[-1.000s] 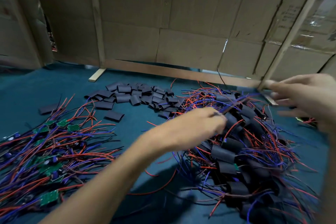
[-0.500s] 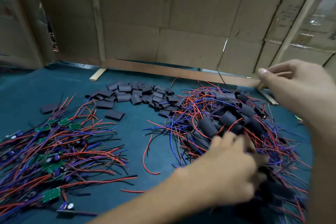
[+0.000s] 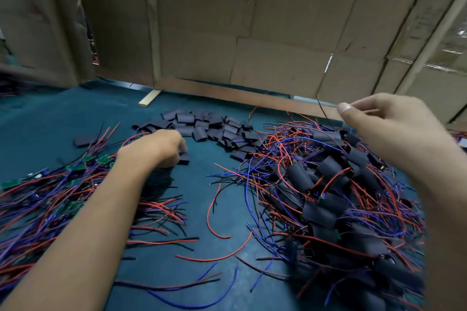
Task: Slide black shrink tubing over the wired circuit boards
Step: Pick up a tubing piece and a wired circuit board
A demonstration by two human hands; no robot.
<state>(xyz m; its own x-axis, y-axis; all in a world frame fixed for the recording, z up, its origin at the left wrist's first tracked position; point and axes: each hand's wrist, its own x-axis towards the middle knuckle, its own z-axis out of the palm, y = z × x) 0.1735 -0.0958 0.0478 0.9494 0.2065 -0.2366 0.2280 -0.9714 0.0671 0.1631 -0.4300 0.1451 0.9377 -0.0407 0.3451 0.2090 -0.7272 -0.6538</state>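
Note:
My left hand [image 3: 156, 146] is down on the teal mat, its fingers curled round a single black shrink tube [image 3: 183, 158] at the near edge of the loose tube pile [image 3: 209, 126]. Bare green circuit boards with red and blue wires [image 3: 83, 166] lie in a heap at the left, partly under my left forearm. At the right is a heap of boards sleeved in black tubing [image 3: 328, 197]. Above that heap my right hand [image 3: 386, 124] hovers, fingers loosely curled, thumb against the forefinger, with nothing visible in it.
The teal mat [image 3: 214, 171] carries stray red and blue wires in the middle. One tube piece [image 3: 83, 141] lies apart at the left. A cardboard wall [image 3: 252, 45] with a wooden strip [image 3: 149, 98] at its foot closes the back.
My left hand left the sleeved heap at the right and moved left and back to the loose tubes, taking hold of one. The right hand stayed raised at the right.

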